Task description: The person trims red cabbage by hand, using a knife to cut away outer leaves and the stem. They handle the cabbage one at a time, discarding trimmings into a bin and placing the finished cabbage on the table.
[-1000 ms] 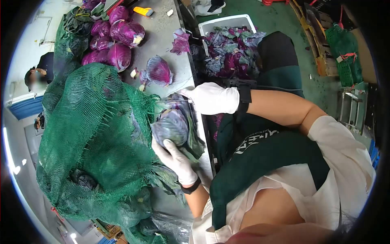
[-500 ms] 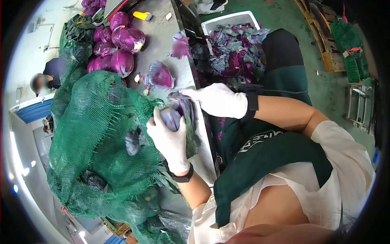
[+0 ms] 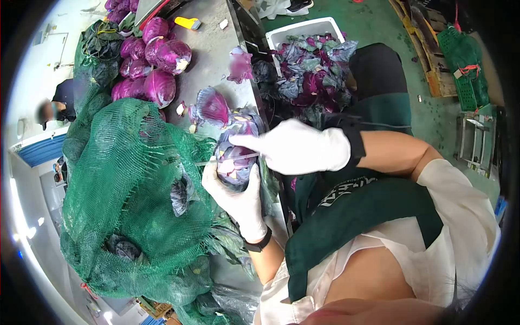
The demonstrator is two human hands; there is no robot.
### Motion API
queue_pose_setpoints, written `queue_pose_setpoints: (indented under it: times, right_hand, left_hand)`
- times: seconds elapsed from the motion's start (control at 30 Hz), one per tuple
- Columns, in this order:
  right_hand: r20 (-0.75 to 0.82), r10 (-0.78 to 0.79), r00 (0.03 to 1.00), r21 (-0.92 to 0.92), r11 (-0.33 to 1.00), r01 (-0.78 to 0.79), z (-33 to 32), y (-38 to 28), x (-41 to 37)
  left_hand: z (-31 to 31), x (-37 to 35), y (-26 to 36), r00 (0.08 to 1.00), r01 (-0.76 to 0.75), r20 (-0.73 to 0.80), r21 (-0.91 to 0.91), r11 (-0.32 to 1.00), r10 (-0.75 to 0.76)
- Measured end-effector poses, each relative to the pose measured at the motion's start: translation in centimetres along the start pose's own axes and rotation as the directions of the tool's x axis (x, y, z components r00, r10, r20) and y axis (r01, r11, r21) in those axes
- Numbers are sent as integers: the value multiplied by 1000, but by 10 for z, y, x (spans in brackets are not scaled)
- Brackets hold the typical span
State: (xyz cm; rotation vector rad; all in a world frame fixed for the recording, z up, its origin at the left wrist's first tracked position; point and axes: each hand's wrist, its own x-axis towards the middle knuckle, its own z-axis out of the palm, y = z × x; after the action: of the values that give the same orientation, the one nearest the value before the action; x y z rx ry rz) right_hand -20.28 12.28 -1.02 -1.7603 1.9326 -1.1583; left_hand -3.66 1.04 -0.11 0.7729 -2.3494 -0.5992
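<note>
grey table (image 3: 211, 46) bearing purple cabbages (image 3: 160, 88), green floor (image 3: 371, 24) alongside

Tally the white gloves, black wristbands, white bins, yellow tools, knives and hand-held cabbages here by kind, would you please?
White gloves: 2
Black wristbands: 2
White bin: 1
Yellow tool: 1
Knife: 1
Hand-held cabbage: 1
Total: 8

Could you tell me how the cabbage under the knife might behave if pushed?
Being rounded, the cabbage would probably roll if the left hand let go. Its closely layered head looks fairly firm, whereas the loose, crinkled leaves beside it seem floppy and might slide or tear.
</note>
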Motion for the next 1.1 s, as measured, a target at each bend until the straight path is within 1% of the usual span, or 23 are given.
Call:
queue_pose_setpoints:
  times: [0.07, 0.13, 0.2, 0.23, 0.27, 0.3, 0.4, 0.53, 0.6, 0.63, 0.67, 0.7, 0.73, 0.77, 0.8, 0.83, 0.87, 0.9, 0.93, 0.97, 1.0, 1.07, 1.1]
  right_hand:
    - [25, 5, 1000, -73, 997, -3, 10, -7, 5]
    - [57, 17, 998, -100, 995, -12, 11, -8, 9]
    - [57, 26, 998, -156, 988, -17, 13, -7, 10]
    - [67, 29, 997, -162, 987, -18, 13, -8, 10]
    - [63, 52, 997, -149, 988, -43, 13, -8, 10]
    - [56, 76, 996, -135, 988, -68, 13, -9, 9]
    - [19, 78, 997, -93, 993, -76, 16, -8, 7]
    - [-17, 90, 996, -70, 993, -91, 24, -4, 9]
    - [-36, 111, 993, 6, 994, -110, 23, -1, 15]
    - [-25, 110, 994, -39, 993, -111, 22, -3, 17]
    - [-28, 104, 994, -40, 994, -105, 24, 2, 20]
    - [-114, 153, 982, -52, 986, -159, 30, 16, 24]
    - [-204, 198, 959, -59, 975, -214, 34, 32, 28]
    - [-181, 183, 966, -41, 980, -193, 36, 50, 31]
    - [-38, 320, 947, 49, 947, -318, 21, 47, 37]
    - [-34, 312, 950, 81, 948, -308, 26, 56, 39]
    - [-24, 304, 952, 115, 947, -300, 33, 62, 38]
    - [-24, 300, 954, 119, 948, -295, 26, 55, 40]
    - [38, 305, 951, 154, 939, -308, 13, 44, 42]
    - [105, 308, 945, 189, 927, -323, 7, 37, 42]
    - [111, 306, 946, 193, 927, -322, 13, 36, 42]
    - [-58, 221, 974, 125, 969, -212, 25, 35, 42]
    - [5, 268, 963, 87, 960, -267, 22, 28, 44]
  left_hand:
    - [2, -1, 1, 1000, -4, -5, 24, 1000, 4]
    - [6, -1, 2, 997, -54, -45, 74, 996, 58]
    - [8, 0, 4, 998, -25, -51, 39, 999, 27]
    - [9, 1, 3, 998, -49, -47, 70, 996, 53]
    - [10, 2, 3, 996, -75, -40, 100, 992, 80]
    - [11, 3, 6, 997, -61, -42, 89, 994, 65]
    - [12, 4, 6, 993, -91, -58, 128, 988, 99]
    - [15, 2, 6, 993, -84, -73, 147, 986, 95]
    - [17, 2, 3, 990, -86, -97, 166, 982, 103]
    - [18, 3, 3, 989, -87, -104, 166, 982, 105]
    - [19, 2, 4, 986, -87, -125, 155, 984, 107]
    - [20, 0, 5, 983, -88, -145, 146, 985, 109]
    - [22, -5, 6, 968, -143, -179, 192, 971, 178]
    - [21, -11, 3, 968, -134, -185, 175, 975, 167]
    - [18, -16, 0, 969, -127, -192, 158, 979, 157]
    - [14, -20, -3, 977, -66, -199, 65, 996, 78]
    - [10, -25, -8, 983, -2, -183, 14, 1000, 4]
    - [5, -27, -8, 984, 71, -157, -102, 992, -87]
    - [1, -29, -7, 977, 147, -122, -215, 965, -176]
    - [-2, -32, -13, 975, 174, -84, -278, 945, -205]
    - [-7, -33, -12, 974, 180, -85, -274, 945, -211]
    - [-17, -32, -7, 941, 331, 88, -424, 843, -326]
    - [-21, -32, -9, 947, 320, 118, -386, 865, -298]
